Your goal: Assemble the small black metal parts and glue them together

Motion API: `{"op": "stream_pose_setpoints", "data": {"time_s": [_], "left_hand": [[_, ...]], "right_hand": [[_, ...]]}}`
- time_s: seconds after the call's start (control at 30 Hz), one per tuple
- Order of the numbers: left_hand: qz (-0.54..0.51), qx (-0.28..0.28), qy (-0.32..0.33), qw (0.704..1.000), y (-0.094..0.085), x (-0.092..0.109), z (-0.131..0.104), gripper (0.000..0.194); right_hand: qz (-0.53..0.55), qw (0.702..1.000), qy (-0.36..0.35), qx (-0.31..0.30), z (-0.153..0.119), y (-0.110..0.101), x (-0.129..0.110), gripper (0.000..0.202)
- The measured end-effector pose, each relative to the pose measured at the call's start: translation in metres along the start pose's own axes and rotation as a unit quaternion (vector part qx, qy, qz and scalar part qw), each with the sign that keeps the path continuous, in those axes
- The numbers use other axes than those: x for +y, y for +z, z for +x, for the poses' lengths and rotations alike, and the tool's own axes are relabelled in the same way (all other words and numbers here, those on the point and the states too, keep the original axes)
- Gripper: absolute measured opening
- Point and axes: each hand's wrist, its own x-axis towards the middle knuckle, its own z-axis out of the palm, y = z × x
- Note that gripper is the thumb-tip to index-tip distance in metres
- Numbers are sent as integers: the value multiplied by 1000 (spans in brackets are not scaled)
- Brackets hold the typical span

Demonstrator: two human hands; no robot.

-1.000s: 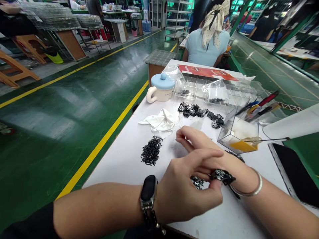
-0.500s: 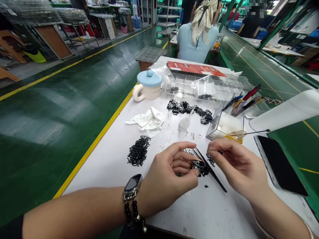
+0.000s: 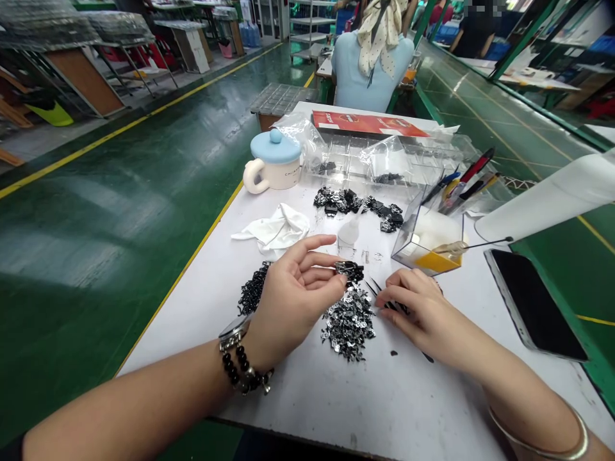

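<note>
From my remote seat, through the head view, I have the left hand (image 3: 295,291) raised over the table (image 3: 307,410), its thumb and fingers pinching a black part (image 3: 350,271) at the fingertips, index finger lifted clear. That grip, I judge, leaves most of the part exposed and turned toward the other hand. The part sits in the air just above the far end of a silvery pile (image 3: 348,326), so anything dropped would probably land among the small pieces there. The right hand (image 3: 423,310) is low over the tweezers (image 3: 428,357), fingers curled down; the tips point toward the left hand and the other end shows below the palm. I cannot tell whether these fingers grip the tweezers or only rest on them, since the knuckles hide the contact. A black pile (image 3: 250,291) lies left of the left hand, partly behind it, apart from the silvery one, which I take as a way to stop the two kinds mixing. Farther off, a row of black parts (image 3: 346,202) lies beyond the bottle (image 3: 349,232). The cloth (image 3: 278,229), cup (image 3: 276,166) and phone (image 3: 535,304) stand toward the sides, I suppose to spare the middle for handwork.
</note>
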Motion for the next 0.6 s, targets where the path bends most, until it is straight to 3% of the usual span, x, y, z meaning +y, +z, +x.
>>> {"op": "stream_pose_setpoints", "data": {"time_s": [0.23,0.6], "left_hand": [[-4,-9,-2,1000,3,-1,-2,44],[5,-13,8,1000,4,0,-4,44]], "right_hand": [[7,1000,25,-15,3,6,-8,2],[12,1000,1,-5,6,8,-12,9]]}}
